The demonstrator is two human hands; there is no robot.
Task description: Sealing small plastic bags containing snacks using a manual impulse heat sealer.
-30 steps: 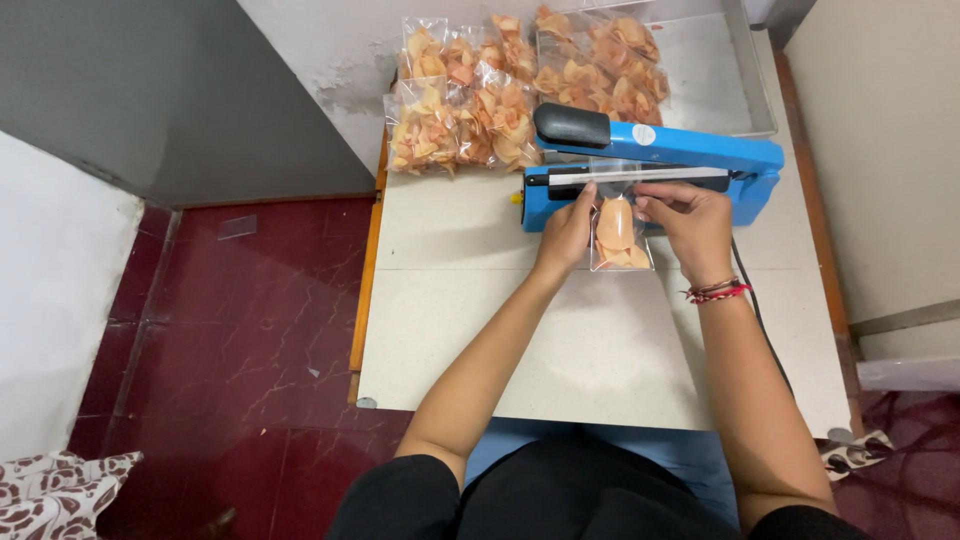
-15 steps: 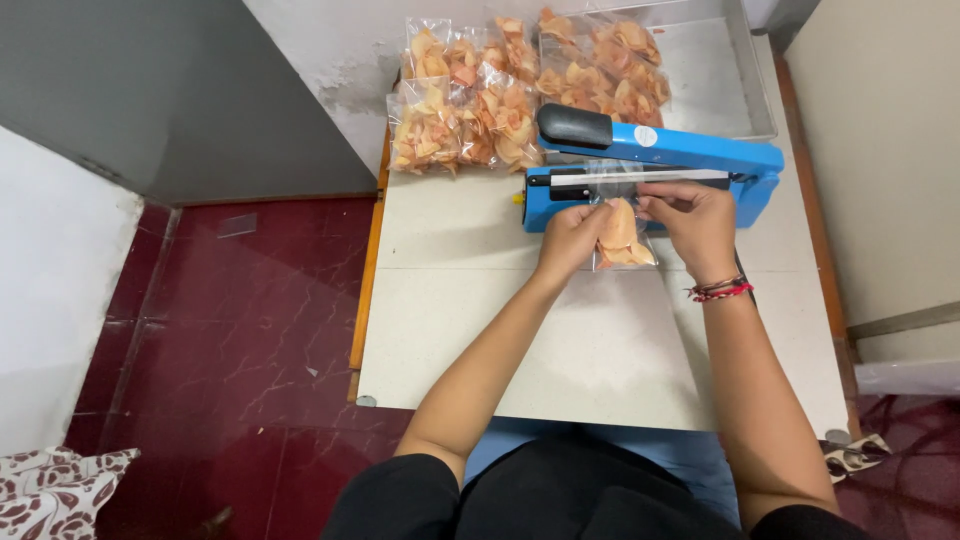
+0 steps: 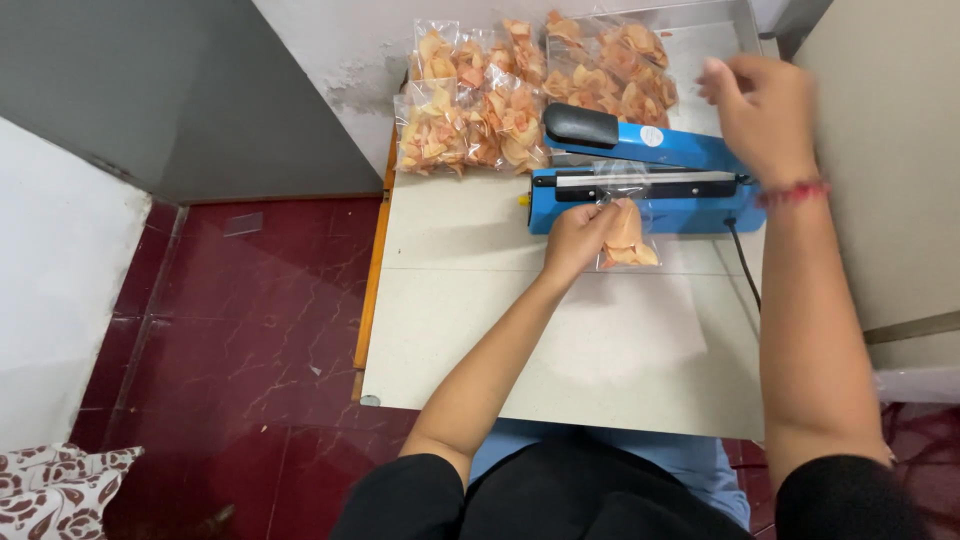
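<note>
Pinching a small bag [image 3: 626,236] of chips, the left hand [image 3: 580,236] keeps its open top laid across the blue sealer [image 3: 640,180] bar. Up above the sealer's right end, the right hand [image 3: 760,105] hovers, fingers loose, holding nothing. Sealed bags [image 3: 500,100] wait piled at the far left.

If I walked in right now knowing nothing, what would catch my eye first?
Probably the bright blue heat sealer at the far side of the pale table, with the left hand holding a small clear bag of orange snacks at its sealing bar. Behind it lies a pile of filled snack bags against the wall, while the right hand hangs raised above the sealer's right end.
</note>
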